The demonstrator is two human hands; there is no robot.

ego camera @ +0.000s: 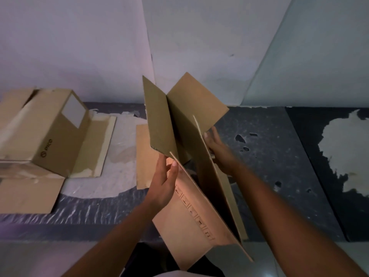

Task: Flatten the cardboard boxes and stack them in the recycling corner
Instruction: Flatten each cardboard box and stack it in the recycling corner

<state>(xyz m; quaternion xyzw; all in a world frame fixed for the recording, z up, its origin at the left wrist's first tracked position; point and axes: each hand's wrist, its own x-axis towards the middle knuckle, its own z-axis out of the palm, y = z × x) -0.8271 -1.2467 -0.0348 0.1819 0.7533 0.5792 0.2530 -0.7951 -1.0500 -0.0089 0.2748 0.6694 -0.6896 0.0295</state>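
A brown cardboard box (pixel 189 222) is held up in front of me, half collapsed, its end flaps (pixel 191 100) splayed open toward the wall corner. My left hand (pixel 162 180) lies against its left panel, thumb over the panel's top edge. My right hand (pixel 217 146) holds the right panel from outside, fingers at its edge. A second, still-assembled box (pixel 50 132) with a white label stands at the left on the floor, its flaps spread out. A flat cardboard piece (pixel 144 156) lies on the floor behind the held box.
White walls meet in a corner (pixel 151 56) straight ahead. The floor (pixel 269 156) is dark and speckled with pale worn patches, a large one (pixel 347 152) at the right. A pale sheet (pixel 119 148) covers the floor under the boxes at the left.
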